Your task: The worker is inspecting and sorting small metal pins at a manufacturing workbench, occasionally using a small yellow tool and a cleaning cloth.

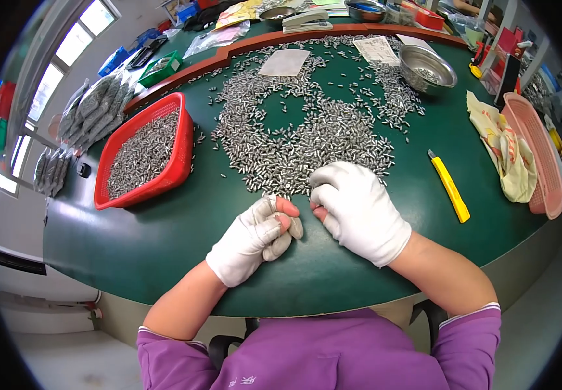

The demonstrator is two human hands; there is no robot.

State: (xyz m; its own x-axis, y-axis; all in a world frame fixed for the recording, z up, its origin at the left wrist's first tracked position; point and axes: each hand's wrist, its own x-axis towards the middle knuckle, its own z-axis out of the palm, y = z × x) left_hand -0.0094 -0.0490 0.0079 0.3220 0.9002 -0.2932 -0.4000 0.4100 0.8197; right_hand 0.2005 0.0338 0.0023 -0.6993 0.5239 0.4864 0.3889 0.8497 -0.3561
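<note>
We see the left hand [255,237] curled into a loose fist, contents hidden; the right hand [357,209] pinches at the near edge of the metal pins [307,140]; a careless sweep could roll pins off the green table [164,240].

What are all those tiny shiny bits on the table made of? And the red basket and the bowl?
The tiny pieces look like metal: silvery grey and glinting. The red basket seems to be plastic, with an even, slightly glossy colour and moulded slotted walls. The bowl looks like stainless steel, bright and mirror-like at the rim. The gloves on the left hand and right hand appear to be white woven cloth.
</note>
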